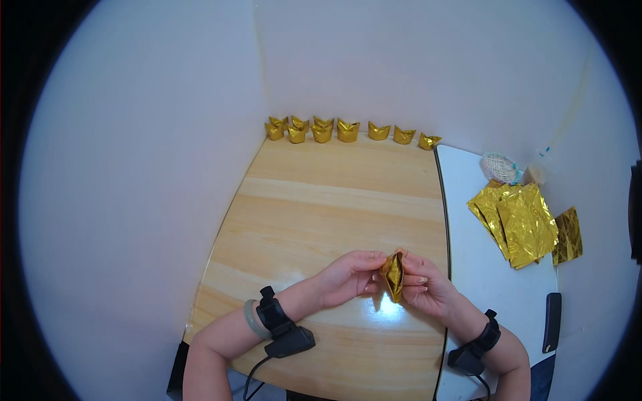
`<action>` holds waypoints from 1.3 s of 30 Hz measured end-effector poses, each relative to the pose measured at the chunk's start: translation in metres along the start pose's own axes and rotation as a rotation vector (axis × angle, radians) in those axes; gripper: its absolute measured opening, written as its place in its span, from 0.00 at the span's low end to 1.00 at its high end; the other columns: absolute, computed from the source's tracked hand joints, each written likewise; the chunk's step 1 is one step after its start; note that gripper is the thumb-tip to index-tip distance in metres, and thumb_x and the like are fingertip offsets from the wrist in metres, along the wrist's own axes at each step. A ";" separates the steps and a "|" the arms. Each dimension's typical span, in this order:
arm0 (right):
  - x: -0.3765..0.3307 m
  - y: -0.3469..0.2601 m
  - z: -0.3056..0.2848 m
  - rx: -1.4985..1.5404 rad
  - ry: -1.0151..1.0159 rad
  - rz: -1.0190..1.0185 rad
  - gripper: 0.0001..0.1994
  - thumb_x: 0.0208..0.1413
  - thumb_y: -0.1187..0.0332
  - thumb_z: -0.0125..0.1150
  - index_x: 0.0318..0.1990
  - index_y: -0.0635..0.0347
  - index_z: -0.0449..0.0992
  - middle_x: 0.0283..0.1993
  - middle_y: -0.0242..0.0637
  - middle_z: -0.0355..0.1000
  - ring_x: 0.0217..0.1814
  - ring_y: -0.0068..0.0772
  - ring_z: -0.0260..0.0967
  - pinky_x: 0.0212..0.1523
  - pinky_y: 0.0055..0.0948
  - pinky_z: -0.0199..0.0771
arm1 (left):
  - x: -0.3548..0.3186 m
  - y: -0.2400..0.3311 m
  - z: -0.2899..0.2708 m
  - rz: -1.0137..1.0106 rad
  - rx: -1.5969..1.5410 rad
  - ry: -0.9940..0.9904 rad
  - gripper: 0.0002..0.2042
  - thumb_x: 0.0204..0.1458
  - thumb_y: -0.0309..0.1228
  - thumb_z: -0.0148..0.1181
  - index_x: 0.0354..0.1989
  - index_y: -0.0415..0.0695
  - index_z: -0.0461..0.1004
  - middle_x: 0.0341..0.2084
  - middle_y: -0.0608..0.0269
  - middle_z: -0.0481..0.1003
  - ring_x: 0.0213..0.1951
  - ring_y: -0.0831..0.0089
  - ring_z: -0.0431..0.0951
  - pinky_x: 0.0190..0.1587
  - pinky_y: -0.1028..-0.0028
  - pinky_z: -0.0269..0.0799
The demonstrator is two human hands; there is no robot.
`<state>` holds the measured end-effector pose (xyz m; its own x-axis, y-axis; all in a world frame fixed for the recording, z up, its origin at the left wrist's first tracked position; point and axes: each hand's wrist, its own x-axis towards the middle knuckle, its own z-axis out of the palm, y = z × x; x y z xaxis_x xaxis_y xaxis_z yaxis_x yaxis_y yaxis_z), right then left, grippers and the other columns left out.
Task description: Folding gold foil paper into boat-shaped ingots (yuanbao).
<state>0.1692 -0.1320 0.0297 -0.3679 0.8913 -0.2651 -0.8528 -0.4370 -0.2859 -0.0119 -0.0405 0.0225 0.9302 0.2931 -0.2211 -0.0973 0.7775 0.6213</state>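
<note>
Gold foil piece, folded into a narrow pocket, sits between our two hands, above the near right part of the wood-grain tabletop, its long axis running from 12 to 6 o'clock and its opening turned up toward us. Going left to right, our left hand comes in from 9 o'clock, its thumb and fingers pinching the upper left edge of the foil. Beyond, from 11 to just past 12 o'clock, we see a row of shaped gold pieces along the far edge. Neither hand is nearer than the other, for both touch the foil: our right hand meets it from between 3 and 4 o'clock, fingers clamped along its right side, though we cannot tell how the tips behind it sit. Farther right, at 2 o'clock, a stack of gold sheets lies on the white surface.
</note>
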 end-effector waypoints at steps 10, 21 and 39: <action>-0.004 0.003 0.009 -0.088 0.060 -0.137 0.09 0.59 0.75 0.53 0.47 0.57 0.67 0.36 0.31 0.69 0.27 0.14 0.61 0.22 0.13 0.65 | 0.000 -0.002 0.002 0.053 0.002 0.035 0.10 0.61 0.37 0.48 0.41 0.43 0.71 0.30 0.69 0.72 0.32 0.83 0.70 0.32 0.82 0.67; 0.000 0.003 0.004 -0.170 -0.057 -0.185 0.12 0.63 0.69 0.47 0.52 0.62 0.64 0.44 0.38 0.70 0.36 0.23 0.73 0.34 0.19 0.78 | 0.002 -0.007 -0.007 0.198 -0.023 0.004 0.08 0.58 0.27 0.54 0.44 0.41 0.70 0.36 0.68 0.73 0.35 0.84 0.74 0.37 0.85 0.73; -0.008 0.002 0.015 -0.617 -0.011 -0.292 0.23 0.59 0.70 0.53 0.61 0.55 0.55 0.46 0.35 0.67 0.43 0.25 0.70 0.40 0.24 0.74 | -0.003 -0.001 0.001 0.247 -0.178 -0.143 0.15 0.57 0.31 0.54 0.52 0.46 0.62 0.45 0.60 0.72 0.49 0.70 0.73 0.50 0.72 0.70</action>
<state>0.1648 -0.1377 0.0451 -0.1616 0.9829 -0.0887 -0.5514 -0.1645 -0.8179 -0.0140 -0.0424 0.0234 0.9099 0.4132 0.0355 -0.3744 0.7815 0.4990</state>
